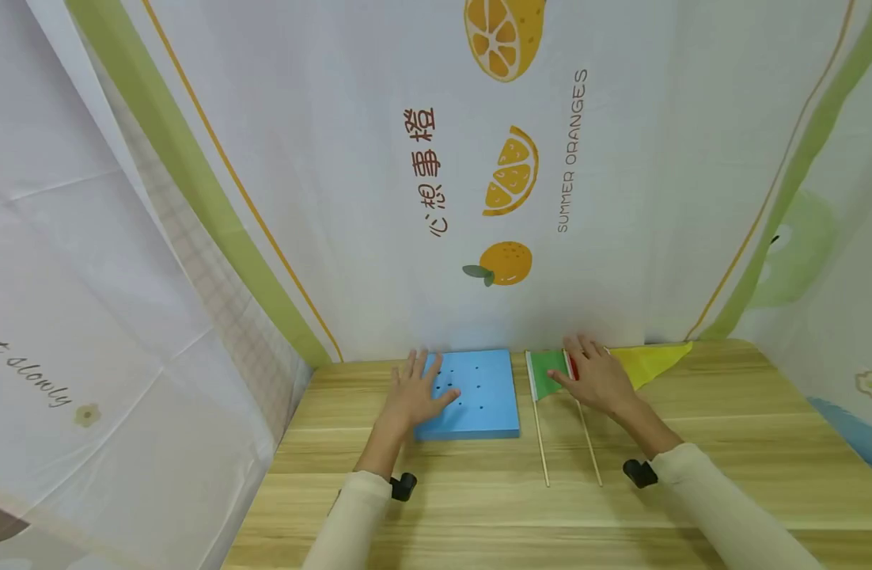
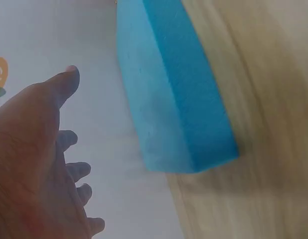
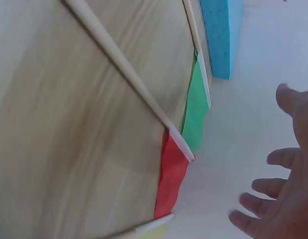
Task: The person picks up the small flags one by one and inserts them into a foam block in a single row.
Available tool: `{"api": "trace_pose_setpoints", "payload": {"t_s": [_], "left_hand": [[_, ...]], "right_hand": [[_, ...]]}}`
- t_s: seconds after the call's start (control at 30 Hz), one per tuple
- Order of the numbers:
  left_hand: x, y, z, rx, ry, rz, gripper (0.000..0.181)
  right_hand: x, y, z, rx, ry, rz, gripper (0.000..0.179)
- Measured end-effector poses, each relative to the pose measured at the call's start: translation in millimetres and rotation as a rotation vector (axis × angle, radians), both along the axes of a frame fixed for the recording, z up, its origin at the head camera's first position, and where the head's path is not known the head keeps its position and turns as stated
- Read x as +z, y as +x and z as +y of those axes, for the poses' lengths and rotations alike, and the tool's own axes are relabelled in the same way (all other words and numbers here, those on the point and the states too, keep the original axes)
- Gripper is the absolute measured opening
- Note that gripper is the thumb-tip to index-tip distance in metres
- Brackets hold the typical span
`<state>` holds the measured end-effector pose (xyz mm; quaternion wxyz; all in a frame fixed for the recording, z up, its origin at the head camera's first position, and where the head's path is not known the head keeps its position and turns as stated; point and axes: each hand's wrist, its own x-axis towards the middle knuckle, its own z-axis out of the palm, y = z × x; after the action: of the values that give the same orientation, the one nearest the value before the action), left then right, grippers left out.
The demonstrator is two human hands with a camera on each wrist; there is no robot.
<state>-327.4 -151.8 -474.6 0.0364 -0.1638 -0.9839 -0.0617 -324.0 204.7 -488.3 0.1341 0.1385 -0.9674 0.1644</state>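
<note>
A flat blue foam block (image 1: 498, 396) with several small holes in its top lies at the table's back edge. My left hand (image 1: 415, 393) hovers at its left side with the fingers spread; in the left wrist view a gap shows between the hand and the block (image 2: 159, 94). To the right lie a green flag (image 1: 546, 372), a red flag (image 3: 172, 172) and a yellow flag (image 1: 653, 360), each on a thin wooden stick. Over the red and yellow flags hangs my right hand (image 1: 598, 380), fingers spread and holding nothing. It hides most of the red flag in the head view.
The wood-grain table (image 1: 479, 507) ends at the back against a white curtain (image 1: 336, 158) printed with oranges. More curtain hangs at the left (image 1: 123, 237) and right sides. A small black device sits at each wrist.
</note>
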Motion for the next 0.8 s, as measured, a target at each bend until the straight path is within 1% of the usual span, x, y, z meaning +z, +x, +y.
{"api": "trace_pose_setpoints", "payload": {"t_s": [0.07,0.13,0.23,0.37,0.47,0.6,0.7,0.8], "left_hand": [[-4.6,3.5,1.8,-0.011,-0.012,0.003,0.085],[-8.8,6.7,4.2,-0.026,-0.022,0.007,0.083],[-16.5,9.7,8.0,-0.045,-0.037,0.008,0.081],[-27.6,12.2,11.5,-0.065,-0.022,0.007,0.078],[-33.5,15.5,13.7,-0.078,0.005,0.001,0.076],[-38.7,20.2,16.7,-0.098,0.049,-0.027,0.074],[-42.5,22.4,18.1,-0.106,0.067,-0.048,0.074],[-44.8,24.0,19.0,-0.108,0.08,-0.063,0.075]], "right_hand": [[-2.8,1.7,-1.2,0.018,-0.057,-0.012,0.076],[-5.7,2.7,-2.8,0.028,-0.107,-0.045,0.074],[-10.2,4.4,-5.9,0.02,-0.162,-0.121,0.07],[-15.9,8.7,-12.9,0.009,-0.236,-0.211,0.059],[-21.6,11.2,-20.8,-0.01,-0.252,-0.244,0.044],[-29.8,15.5,-31.3,-0.051,-0.228,-0.286,0.028],[-34.4,20.3,-38.0,-0.051,-0.216,-0.311,0.026],[-38.2,23.1,-44.2,-0.056,-0.193,-0.326,0.03]]}}
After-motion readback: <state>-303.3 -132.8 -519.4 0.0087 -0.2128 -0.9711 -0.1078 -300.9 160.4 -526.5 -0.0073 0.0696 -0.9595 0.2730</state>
